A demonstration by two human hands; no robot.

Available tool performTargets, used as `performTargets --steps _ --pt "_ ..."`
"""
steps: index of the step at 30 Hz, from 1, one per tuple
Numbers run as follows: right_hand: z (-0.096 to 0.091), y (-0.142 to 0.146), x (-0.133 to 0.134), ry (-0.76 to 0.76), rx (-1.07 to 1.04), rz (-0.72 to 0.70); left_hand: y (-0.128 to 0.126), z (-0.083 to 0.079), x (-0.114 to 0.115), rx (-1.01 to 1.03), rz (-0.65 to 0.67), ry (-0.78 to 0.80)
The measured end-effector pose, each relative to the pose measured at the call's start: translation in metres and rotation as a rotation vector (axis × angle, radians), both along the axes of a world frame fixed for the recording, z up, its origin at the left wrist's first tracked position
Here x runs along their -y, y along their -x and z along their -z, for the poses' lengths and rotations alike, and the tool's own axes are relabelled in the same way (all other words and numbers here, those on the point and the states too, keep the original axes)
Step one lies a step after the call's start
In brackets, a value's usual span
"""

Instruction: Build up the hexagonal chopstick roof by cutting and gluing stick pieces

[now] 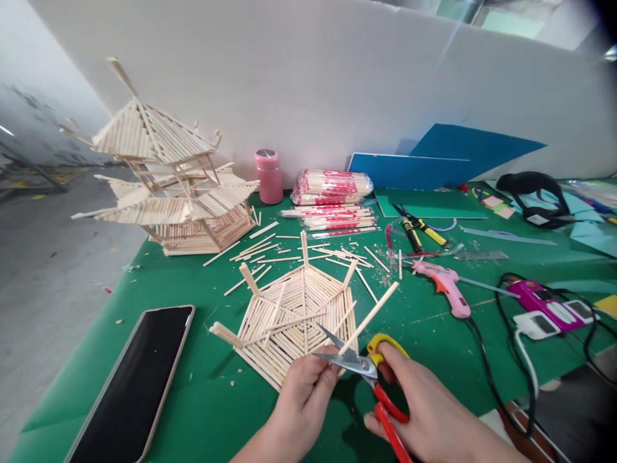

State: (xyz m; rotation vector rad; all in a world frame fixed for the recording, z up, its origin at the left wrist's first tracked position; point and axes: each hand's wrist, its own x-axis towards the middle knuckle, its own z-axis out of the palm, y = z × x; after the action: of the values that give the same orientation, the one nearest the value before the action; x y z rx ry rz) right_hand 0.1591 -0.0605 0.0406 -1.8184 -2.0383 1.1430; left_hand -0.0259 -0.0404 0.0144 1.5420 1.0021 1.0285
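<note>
Pinching a stick (371, 315), the left hand (301, 389) held it between the open blades of scissors (357, 365) grasped by the right hand (424, 411), over the near edge of the panel (294, 302). Trimming seemed in hand; a clean cut called for a steady stick.

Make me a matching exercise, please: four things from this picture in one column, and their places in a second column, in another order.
1. scissors
2. wooden stick
3. phone
4. pink bottle

a. by the white wall
b. in the right hand
c. flat on the table, at left
d. in the left hand

Pairs: 1-b, 2-d, 3-c, 4-a
</note>
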Motion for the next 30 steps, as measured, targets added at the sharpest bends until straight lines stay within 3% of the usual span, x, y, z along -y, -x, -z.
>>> performTargets --steps 12,17,21,24,30 --pt "-0.0060 -0.0036 0.0021 0.015 -0.106 -0.004 0.0008 0.0008 -0.0004 0.169 0.095 0.297" --pt "-0.0042 -0.0015 0.0031 0.035 -0.158 -0.005 -0.0007 -0.0017 -0.0005 0.095 0.089 0.212" --pt "-0.0006 -0.0003 0.0021 -0.007 -0.076 0.004 -0.0021 -0.0035 -0.0009 0.021 0.025 0.076" --pt "-0.0003 -0.0011 0.0011 -0.005 -0.023 -0.010 -0.0009 -0.0045 -0.0013 0.021 0.035 0.070" --pt "-0.0037 -0.0061 0.0020 0.000 0.020 -0.004 0.0022 0.0001 -0.0041 0.362 0.226 0.463"
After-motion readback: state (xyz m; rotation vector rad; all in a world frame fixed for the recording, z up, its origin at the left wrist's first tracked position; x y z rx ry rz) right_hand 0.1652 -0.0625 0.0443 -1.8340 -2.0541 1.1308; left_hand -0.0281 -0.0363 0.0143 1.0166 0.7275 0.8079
